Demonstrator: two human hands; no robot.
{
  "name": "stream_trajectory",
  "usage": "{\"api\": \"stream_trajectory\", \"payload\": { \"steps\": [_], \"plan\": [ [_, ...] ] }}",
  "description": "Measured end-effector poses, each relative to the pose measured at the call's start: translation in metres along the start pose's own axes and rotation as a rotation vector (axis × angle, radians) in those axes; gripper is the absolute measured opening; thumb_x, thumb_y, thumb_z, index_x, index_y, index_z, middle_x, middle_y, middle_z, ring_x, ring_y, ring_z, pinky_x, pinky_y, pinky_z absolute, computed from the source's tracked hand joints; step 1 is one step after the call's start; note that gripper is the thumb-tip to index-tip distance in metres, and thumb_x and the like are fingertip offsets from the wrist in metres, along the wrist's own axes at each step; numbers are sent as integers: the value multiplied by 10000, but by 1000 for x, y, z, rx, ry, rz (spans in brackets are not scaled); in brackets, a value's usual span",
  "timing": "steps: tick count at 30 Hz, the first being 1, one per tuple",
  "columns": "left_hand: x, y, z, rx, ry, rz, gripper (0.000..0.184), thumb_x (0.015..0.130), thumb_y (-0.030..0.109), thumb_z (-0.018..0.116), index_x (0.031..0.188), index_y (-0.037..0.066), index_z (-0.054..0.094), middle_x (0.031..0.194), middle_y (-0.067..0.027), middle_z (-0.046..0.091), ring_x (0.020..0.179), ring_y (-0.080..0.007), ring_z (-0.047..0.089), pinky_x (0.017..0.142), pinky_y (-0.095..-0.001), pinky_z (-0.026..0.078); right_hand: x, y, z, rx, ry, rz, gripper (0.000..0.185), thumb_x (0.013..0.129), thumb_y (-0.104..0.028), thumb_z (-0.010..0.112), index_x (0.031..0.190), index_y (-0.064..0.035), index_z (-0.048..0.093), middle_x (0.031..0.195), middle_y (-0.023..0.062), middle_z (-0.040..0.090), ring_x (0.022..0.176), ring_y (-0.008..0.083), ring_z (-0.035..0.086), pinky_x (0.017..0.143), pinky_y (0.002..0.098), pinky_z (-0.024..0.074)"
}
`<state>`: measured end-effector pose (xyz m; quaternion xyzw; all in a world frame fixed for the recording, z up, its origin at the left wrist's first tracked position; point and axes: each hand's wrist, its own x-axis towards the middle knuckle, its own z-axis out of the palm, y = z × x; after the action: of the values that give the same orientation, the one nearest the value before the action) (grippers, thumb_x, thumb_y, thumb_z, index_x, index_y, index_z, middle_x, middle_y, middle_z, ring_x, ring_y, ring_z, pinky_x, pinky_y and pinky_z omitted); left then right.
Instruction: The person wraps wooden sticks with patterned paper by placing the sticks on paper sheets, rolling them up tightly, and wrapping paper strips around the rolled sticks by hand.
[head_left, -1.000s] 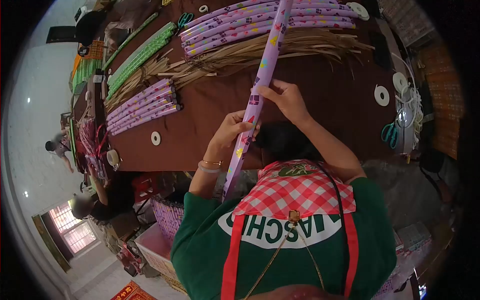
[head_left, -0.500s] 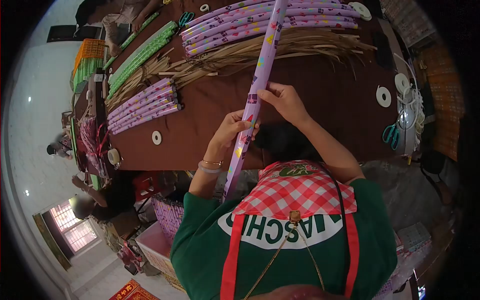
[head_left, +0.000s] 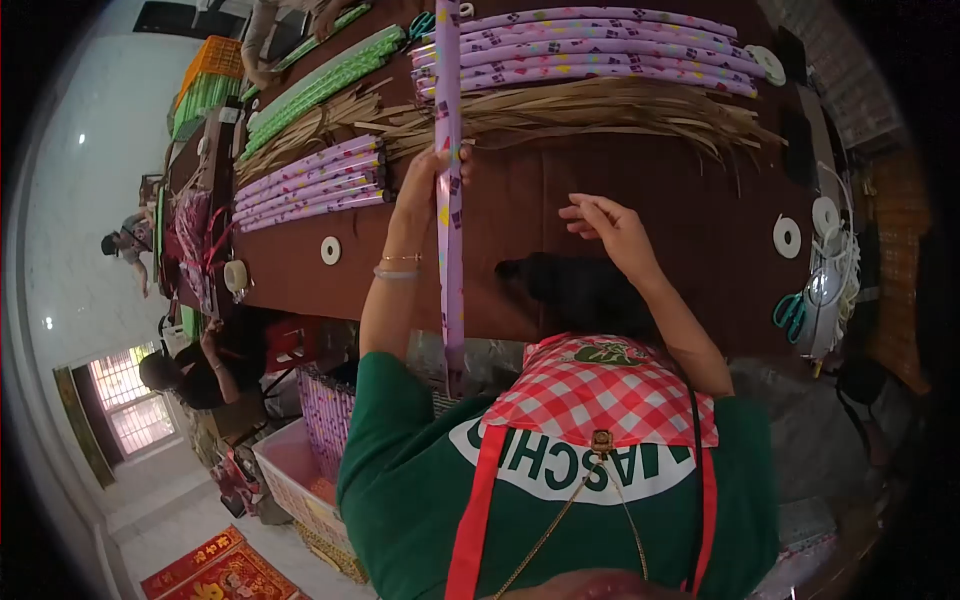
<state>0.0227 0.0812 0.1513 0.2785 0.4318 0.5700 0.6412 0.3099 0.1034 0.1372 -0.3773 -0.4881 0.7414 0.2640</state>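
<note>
My left hand (head_left: 430, 185) is wrapped around a long lilac tube (head_left: 450, 260) printed with coloured shapes. The tube stands nearly upright in view, its top running past the upper edge and its lower end near the green shirt sleeve. To the right, my right hand (head_left: 612, 228) is off the tube, above the brown tablecloth (head_left: 500, 220), fingers stretched out with nothing visible in them. A dark object (head_left: 575, 285) lies below it by the table edge; its kind cannot be made out.
Lilac tubes lie in a far bundle (head_left: 600, 45) and a left bundle (head_left: 310, 185), with brown strips (head_left: 600, 108) between. Green tubes (head_left: 320, 85), tape rolls (head_left: 787, 238), teal scissors (head_left: 790, 315) and a plastic box (head_left: 300, 480) surround me. Other people sit at left.
My right hand has let go of the tube and moved right. My left hand has shifted left and up with the tube, which has swung from a slant to nearly upright.
</note>
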Motion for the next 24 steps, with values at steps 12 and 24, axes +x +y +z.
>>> {"api": "stream_trajectory", "payload": {
  "steps": [12, 24],
  "plan": [
    [49, 66, -47, -40, 297, 389, 259, 848, 170, 520, 1024, -19, 526, 813, -83, 585, 707, -173, 573, 609, -286, 497, 8, -15, 13, -269, 50, -232, 286, 909, -187, 487, 1113, -1, 562, 1028, 80, 621, 910, 129, 584, 793, 236, 454],
    [5, -23, 94, -138, 324, 486, 198, 867, 71, 519, 1049, -5, 523, 861, -17, 578, 694, -64, 524, 608, -202, 428, 70, -95, 65, -313, -105, -426, 395, 837, -256, 599, 1125, 7, 541, 1011, 97, 605, 905, 135, 570, 776, 250, 447]
  ]
}}
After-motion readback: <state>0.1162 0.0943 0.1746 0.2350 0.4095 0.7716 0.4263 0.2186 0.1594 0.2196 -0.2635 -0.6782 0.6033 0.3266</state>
